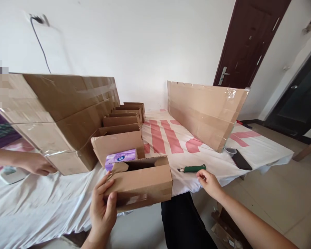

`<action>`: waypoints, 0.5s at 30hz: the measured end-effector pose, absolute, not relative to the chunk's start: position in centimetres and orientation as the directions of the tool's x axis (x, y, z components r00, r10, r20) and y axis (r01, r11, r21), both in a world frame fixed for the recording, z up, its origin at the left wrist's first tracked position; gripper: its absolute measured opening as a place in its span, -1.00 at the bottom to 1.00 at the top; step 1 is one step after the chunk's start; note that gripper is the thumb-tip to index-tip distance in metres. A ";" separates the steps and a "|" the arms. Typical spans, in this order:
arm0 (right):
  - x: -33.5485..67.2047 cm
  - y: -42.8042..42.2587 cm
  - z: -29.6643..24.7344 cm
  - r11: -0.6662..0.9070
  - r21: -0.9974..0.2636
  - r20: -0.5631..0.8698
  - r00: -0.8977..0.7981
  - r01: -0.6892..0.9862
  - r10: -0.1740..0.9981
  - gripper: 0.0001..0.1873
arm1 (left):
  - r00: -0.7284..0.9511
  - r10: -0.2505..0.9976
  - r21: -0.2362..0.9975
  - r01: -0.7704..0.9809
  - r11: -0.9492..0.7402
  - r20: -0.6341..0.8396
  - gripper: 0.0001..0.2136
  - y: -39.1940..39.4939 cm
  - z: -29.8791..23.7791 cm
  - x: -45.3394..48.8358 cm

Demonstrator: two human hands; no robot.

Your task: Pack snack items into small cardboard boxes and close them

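My left hand (103, 204) grips the left end of an open cardboard box (145, 183), thumb on its near side and fingers over the corner. The box is held tilted at the table's front edge. My right hand (209, 183) is beside the butt of a green-handled utility knife (194, 168), fingers curled and thumb drawn in; nothing shows between them. Whether a finger touches the handle I cannot tell. The knife's blade end points left, over the white cloth. Just behind the box is a purple tissue pack (121, 157), partly hidden.
More open boxes (119, 141) stand in a row behind. Stacked closed cartons (67, 138) rise at left, with another person's hand (38, 164) beside them. A cardboard panel (202, 114) stands at right, near a phone (242, 159) and a small clear cup (230, 150). Red strips mark the cloth.
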State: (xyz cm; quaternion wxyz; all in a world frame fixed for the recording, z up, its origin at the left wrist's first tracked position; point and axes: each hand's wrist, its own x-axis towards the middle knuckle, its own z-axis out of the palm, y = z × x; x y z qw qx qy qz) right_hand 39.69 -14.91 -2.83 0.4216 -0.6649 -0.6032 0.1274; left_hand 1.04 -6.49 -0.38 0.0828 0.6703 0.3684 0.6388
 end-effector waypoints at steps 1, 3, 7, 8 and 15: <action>39.6 -14.9 -3.0 0.086 -0.686 0.353 0.227 0.723 0.908 -0.87 | -0.087 0.600 0.582 0.388 -0.715 0.795 -0.74 -6.5 -0.4 1.0; 39.6 -14.9 -3.3 0.087 -0.629 0.376 0.204 0.772 0.904 -0.85 | -0.081 0.597 0.577 0.389 -0.718 0.798 -0.74 -6.5 -0.5 0.9; 39.7 -15.2 -3.7 0.084 -0.506 0.423 0.162 0.859 0.891 -0.83 | -0.067 0.593 0.568 0.392 -0.724 0.803 -0.74 -6.6 -0.6 0.8; 39.7 -15.4 -3.8 0.086 -0.474 0.436 0.149 0.877 0.888 -0.83 | -0.065 0.593 0.567 0.392 -0.724 0.802 -0.74 -6.6 -0.6 0.7; 40.7 -16.5 -4.6 0.118 -0.287 0.474 0.034 0.951 0.880 -0.77 | -0.059 0.578 0.548 0.404 -0.732 0.814 -0.74 -6.5 -0.5 0.8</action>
